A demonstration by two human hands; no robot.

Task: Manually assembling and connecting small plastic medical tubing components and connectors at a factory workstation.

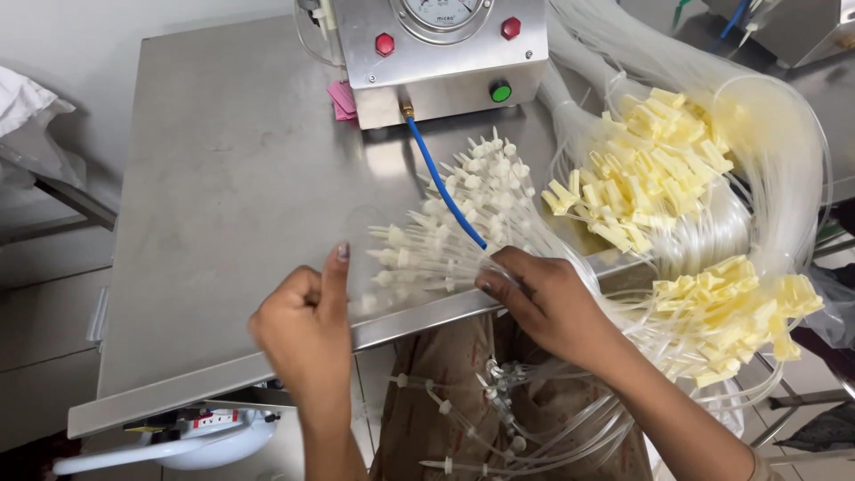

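My left hand (303,325) hovers over the front edge of the steel table (223,178), fingers curled and thumb up, pinching the end of a thin clear tube; the grip itself is hard to see. My right hand (543,298) presses down on a fanned bundle of clear tubes with white connector tips (454,223), fingers closed over the tubes near the table edge. A blue hose (441,183) runs from the metal test box (441,53) under the fan toward my right hand.
Large coils of clear tubing with pale yellow clamps (659,169) fill the table's right side; a second yellow cluster (730,312) hangs off the edge. More tubes (499,401) dangle over my lap. A white plastic object (191,441) sits below the table.
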